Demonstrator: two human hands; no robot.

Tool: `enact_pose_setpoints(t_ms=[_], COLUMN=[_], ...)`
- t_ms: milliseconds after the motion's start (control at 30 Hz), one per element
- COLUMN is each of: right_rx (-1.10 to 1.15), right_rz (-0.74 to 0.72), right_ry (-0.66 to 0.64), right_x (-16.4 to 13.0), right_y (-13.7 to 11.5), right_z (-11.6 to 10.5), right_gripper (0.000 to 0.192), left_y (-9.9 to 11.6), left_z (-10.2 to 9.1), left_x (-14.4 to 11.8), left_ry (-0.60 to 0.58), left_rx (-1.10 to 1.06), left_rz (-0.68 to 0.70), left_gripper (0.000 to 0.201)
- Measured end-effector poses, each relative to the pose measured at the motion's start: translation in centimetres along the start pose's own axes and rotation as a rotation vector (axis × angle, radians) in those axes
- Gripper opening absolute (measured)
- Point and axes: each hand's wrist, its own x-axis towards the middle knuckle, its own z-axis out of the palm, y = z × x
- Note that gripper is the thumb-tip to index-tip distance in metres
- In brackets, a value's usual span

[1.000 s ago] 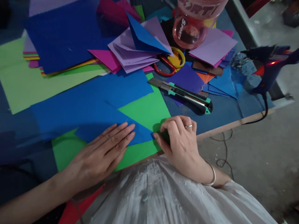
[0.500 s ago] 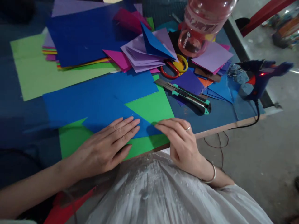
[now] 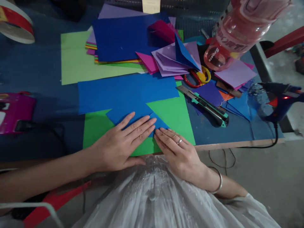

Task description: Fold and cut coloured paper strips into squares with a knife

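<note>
A small folded blue paper [image 3: 120,115] lies on a bright green sheet [image 3: 177,118] at the table's near edge. My left hand [image 3: 125,139] is flat, its fingers spread over the folded paper and its thumb at the table edge. Against the paper's lower right side rest the stretched fingers of my right hand [image 3: 175,147], close to the left fingertips; a ring and a bangle are on this arm. Just behind is a blue paper strip [image 3: 125,91], overlapping the green sheet. To the right lies a utility knife [image 3: 205,106] with its blade out.
Behind are stacked coloured papers [image 3: 125,38], folded lilac papers [image 3: 168,58], scissors [image 3: 199,77] and a pink bottle [image 3: 232,38]. A glue gun [image 3: 277,98], lit red, stands at the right edge. At left are a magenta device [image 3: 19,114] and a tape roll [image 3: 17,23].
The view has shifted left. My right hand has gone from bent fingers at the paper's corner to flat on its edge. My left fingers have spread, and the paper's visible outline is smaller.
</note>
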Motion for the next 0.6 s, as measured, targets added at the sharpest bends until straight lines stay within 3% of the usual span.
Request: enact_pose_setpoints(t_ms=[167, 367, 600], right_rx=[-0.007, 0.041, 0.08], right_rz=[-0.015, -0.012, -0.005], right_ry=[-0.032, -0.039, -0.072], right_x=[0.1, 0.1, -0.1], right_y=[0.1, 0.3, 0.5], right_z=[-0.3, -0.4, -0.5], right_gripper=[0.042, 0.042, 0.044], left_y=[2.3, 4.0, 3.8], left_z=[0.8, 1.3, 0.4], left_x=[-1.4, -1.1, -1.7], left_ry=[0.147, 0.2, 0.164], left_rx=[0.134, 0.167, 0.259], left_rz=[0.075, 0.031, 0.008], left_gripper=[0.057, 0.071, 0.073])
